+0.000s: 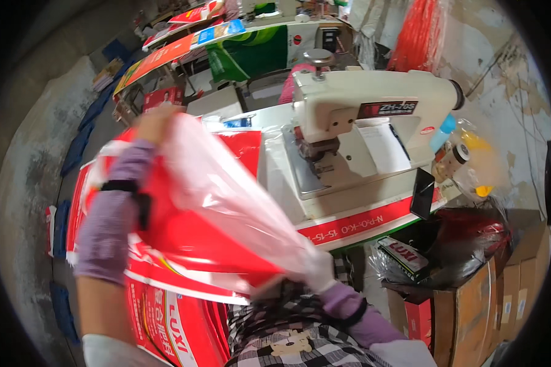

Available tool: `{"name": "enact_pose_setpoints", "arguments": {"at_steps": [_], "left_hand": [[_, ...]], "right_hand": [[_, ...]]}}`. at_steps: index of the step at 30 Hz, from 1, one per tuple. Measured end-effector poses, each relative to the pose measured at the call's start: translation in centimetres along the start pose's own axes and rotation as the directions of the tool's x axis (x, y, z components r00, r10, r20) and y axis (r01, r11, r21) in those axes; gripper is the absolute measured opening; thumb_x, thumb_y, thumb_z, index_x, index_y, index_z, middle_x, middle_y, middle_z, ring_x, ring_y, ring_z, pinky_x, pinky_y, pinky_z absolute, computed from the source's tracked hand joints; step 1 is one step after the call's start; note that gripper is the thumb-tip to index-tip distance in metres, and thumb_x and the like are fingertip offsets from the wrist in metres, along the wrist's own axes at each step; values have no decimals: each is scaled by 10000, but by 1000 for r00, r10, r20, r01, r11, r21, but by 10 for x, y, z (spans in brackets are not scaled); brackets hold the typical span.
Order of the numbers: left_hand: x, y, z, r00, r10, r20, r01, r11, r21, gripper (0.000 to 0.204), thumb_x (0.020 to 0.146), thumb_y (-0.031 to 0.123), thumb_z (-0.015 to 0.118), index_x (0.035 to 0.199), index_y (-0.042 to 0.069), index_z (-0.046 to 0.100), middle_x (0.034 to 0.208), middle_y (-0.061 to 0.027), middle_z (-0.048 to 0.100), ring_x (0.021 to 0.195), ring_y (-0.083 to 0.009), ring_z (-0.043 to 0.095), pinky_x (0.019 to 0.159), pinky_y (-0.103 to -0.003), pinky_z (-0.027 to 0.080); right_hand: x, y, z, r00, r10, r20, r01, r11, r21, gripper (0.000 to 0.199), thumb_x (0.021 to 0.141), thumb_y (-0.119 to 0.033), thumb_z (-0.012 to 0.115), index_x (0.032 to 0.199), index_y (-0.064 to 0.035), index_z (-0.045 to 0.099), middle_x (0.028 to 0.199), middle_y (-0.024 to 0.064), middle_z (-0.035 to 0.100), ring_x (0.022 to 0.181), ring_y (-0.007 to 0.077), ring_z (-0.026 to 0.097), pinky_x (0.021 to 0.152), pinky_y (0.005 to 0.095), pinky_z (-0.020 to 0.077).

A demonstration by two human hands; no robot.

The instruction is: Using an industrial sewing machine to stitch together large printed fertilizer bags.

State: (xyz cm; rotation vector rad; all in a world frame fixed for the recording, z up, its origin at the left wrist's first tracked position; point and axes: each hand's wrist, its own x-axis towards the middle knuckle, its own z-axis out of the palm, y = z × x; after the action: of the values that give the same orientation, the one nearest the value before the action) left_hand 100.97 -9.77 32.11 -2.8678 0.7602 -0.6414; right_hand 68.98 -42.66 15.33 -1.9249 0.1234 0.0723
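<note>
1. Our left hand (pixel 158 122), blurred, is up at the far end of a red and white bag (pixel 193 211), closed on its upper edge; we cannot tell the single fingers apart.
2. Our right hand (pixel 318 269), whitish and blurred too, is low, near our lap, pinching the bag's near right corner.
3. The bag hangs between our two hands, left of the machine (pixel 373 104); a pale, glossy part of it runs slantwise from one hand to the other.
4. Under it, at the lower left, lies a pile (pixel 187 324) of red printed bags, just beside our checked apron (pixel 288 345).
5. The machine, cream with a round metal knob (pixel 318 57) on top, stands on the table (pixel 278 177), apart from our hands. A white sheet of paper (pixel 382 148) lies by its base.
6. A red strip (pixel 361 221) runs along the table's near edge, and a dark phone (pixel 422 193) lies at its right end.
7. To our right stand brown boxes (pixel 474 312); a red plastic bundle (pixel 419 40) hangs by the wall behind the machine.
8. Farther off, a green sheet (pixel 248 55) drapes over another worktop.
</note>
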Motion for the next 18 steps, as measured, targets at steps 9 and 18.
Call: {"name": "enact_pose_setpoints", "arguments": {"at_steps": [9,18], "left_hand": [[49,174,177,952,302,44,-106,462,-880,232,641,-116,547,705,52,693,729,-96,688,738,-184,687,649,-285,529],[42,189,128,809,575,120,-441,730,-522,297,725,115,627,955,276,724,900,-14,681,798,-258,662,676,-389,542]], "right_hand": [[-117,88,-72,966,-126,-224,61,959,-276,428,859,-174,605,1281,-104,572,864,122,667,772,212,657,700,329,512],[-131,108,-64,977,-8,-214,-2,999,-45,293,887,-191,602,1168,-246,665,705,104,634,603,244,634,557,341,484]]}}
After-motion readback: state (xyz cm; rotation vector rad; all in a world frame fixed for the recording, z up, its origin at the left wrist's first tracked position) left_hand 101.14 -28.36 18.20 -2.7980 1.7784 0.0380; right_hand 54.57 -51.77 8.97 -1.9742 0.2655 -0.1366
